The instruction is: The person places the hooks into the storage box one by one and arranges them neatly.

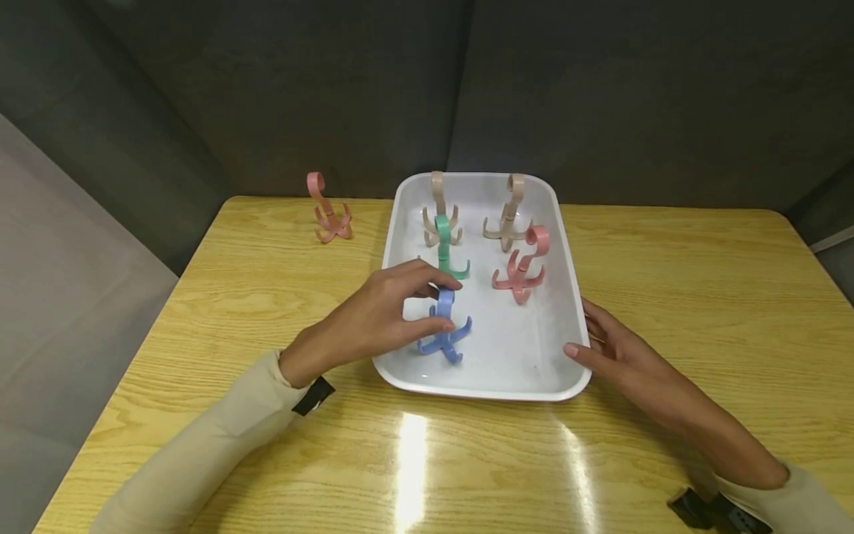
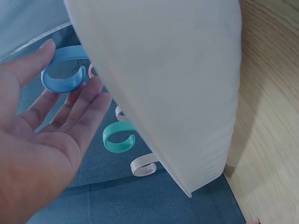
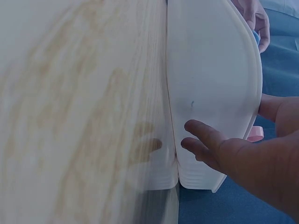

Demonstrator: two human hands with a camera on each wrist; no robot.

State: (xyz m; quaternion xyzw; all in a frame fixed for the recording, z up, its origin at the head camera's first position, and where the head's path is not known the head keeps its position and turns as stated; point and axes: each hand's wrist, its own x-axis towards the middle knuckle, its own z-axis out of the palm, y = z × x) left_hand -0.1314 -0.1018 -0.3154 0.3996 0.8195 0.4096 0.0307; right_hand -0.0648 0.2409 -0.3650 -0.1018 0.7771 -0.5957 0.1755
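Note:
A blue four-pronged hook hanger (image 1: 445, 341) stands at the near left of the white tray (image 1: 494, 382). My left hand (image 1: 394, 308) holds the top loop of this hanger between thumb and fingers, as the left wrist view also shows. At the tray's near right side, my right hand (image 1: 623, 356) grips the rim, thumb over the edge and fingers along the outer wall. Farther inside stand a green hanger (image 1: 443, 245), partly behind the left hand, a pink hanger (image 1: 523, 274), and two beige hangers (image 1: 438, 196) (image 1: 510, 215).
Another pink hanger (image 1: 327, 215) stands on the wooden table (image 1: 700, 297), left of the tray near the back edge. Dark cloth (image 1: 567, 96) hangs behind the table.

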